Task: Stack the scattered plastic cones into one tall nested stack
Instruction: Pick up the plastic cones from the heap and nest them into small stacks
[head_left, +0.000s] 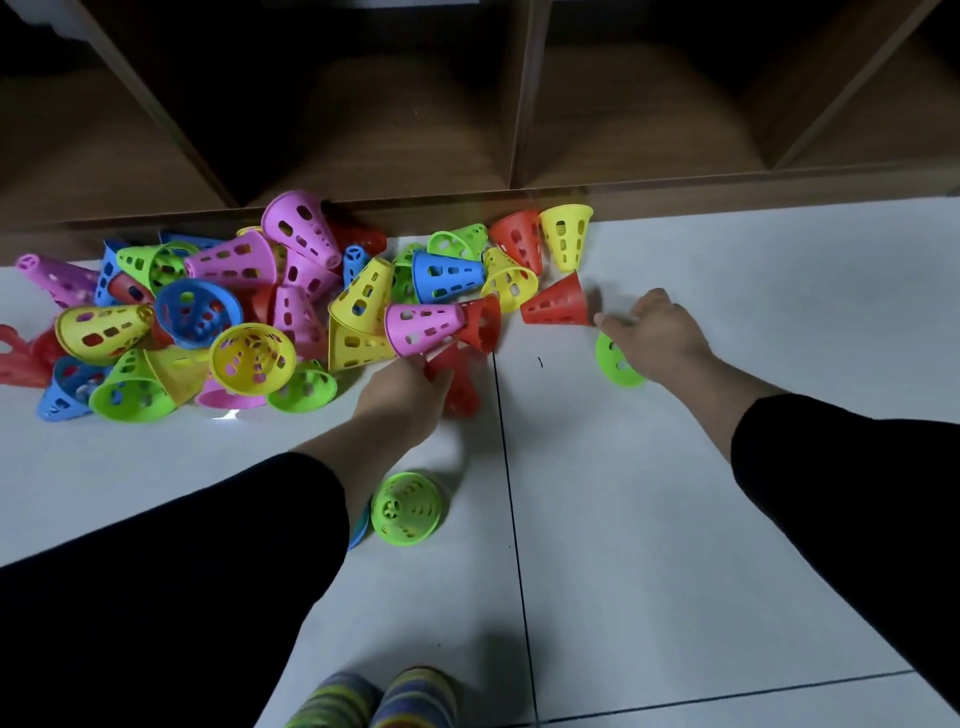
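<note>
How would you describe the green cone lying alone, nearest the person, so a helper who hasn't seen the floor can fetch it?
Start from the dark tile joint running down the white floor. Just left of it, beside the left sleeve and well clear of the pile, lies the green cone. It is apart from the others, its wide mouth facing up toward the camera.

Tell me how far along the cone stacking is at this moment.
Barely begun: no tall stack shows. The left hand grips a red cone; the right hand reaches toward another red cone, a green cone under it. The mixed pile by the shelf and a lone green cone remain.
</note>
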